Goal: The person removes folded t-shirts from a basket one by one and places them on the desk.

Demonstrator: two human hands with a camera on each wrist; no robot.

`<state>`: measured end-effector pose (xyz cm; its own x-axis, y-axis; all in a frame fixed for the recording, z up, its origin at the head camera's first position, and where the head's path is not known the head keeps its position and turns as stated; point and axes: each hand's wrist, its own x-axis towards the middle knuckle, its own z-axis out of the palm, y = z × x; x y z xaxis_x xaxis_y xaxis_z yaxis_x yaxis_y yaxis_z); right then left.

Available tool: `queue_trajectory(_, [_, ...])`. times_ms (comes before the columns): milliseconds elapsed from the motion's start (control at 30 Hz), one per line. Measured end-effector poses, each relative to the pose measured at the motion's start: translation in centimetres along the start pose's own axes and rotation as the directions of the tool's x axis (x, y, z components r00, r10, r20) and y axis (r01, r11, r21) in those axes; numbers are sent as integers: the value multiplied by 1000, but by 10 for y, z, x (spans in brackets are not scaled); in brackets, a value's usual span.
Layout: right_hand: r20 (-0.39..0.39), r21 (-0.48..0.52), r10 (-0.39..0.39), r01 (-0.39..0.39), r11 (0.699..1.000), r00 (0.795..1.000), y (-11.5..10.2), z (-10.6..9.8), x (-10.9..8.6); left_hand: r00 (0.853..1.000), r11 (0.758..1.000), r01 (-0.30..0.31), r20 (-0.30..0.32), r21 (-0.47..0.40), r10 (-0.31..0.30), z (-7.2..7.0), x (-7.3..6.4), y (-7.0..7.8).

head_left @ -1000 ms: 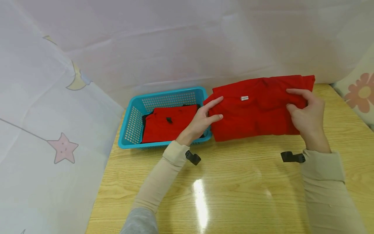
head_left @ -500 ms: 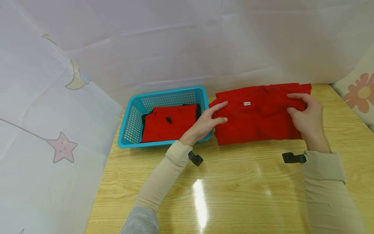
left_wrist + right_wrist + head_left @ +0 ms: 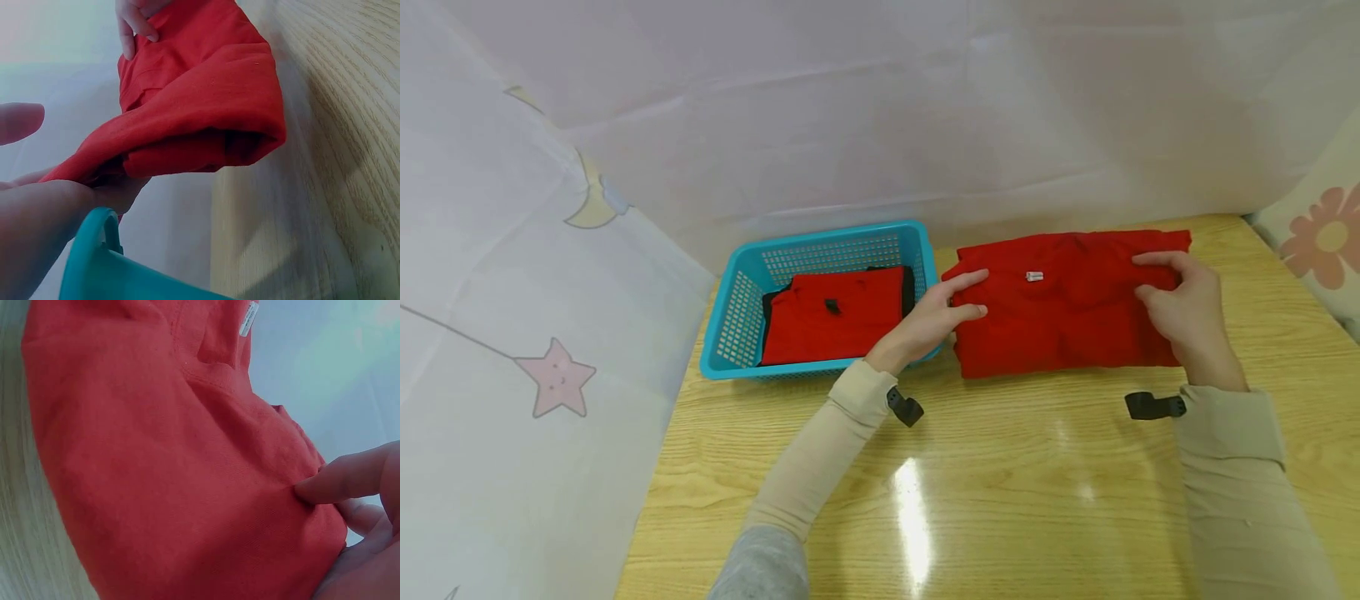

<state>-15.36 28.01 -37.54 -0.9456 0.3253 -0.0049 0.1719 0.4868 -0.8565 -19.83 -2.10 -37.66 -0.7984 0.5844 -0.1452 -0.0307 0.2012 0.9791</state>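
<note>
A folded red shirt [image 3: 1060, 321] with a small white label [image 3: 1034, 276] is held low over the table, right of the basket. My left hand [image 3: 928, 321] grips its left end, thumb and forefinger spread over the top while other fingers lie beneath the cloth. At the opposite end my right hand [image 3: 1187, 304] holds the shirt between fingers and thumb. The right wrist view shows a fingertip pressed into the red cloth [image 3: 144, 456] and the neckline above. In the left wrist view, the shirt's rolled layers [image 3: 194, 147] show at the near end.
A blue plastic basket [image 3: 820, 367] stands on the wooden table [image 3: 1015, 500], close by my left hand. Inside lies another folded red garment [image 3: 842, 317] with a black mark, over dark cloth. A pale sheet [image 3: 880, 108] hangs behind the table.
The shirt has come down toward the table and a little toward me, with both hands still holding its ends. My left hand has shifted slightly right; the basket stays put.
</note>
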Motion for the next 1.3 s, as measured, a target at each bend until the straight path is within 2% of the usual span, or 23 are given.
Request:
queue_trajectory(300, [14, 5, 35, -35, 999, 999, 8, 1, 4, 1000, 1000, 16, 16, -3, -16, 2, 3, -5])
queue_trajectory(600, [-2, -2, 39, -39, 999, 999, 15, 5, 8, 1000, 1000, -6, 16, 10, 5, 3, 6, -9])
queue_trajectory(1300, [3, 18, 55, -55, 998, 998, 19, 5, 9, 1000, 1000, -16, 15, 21, 16, 6, 6, -8])
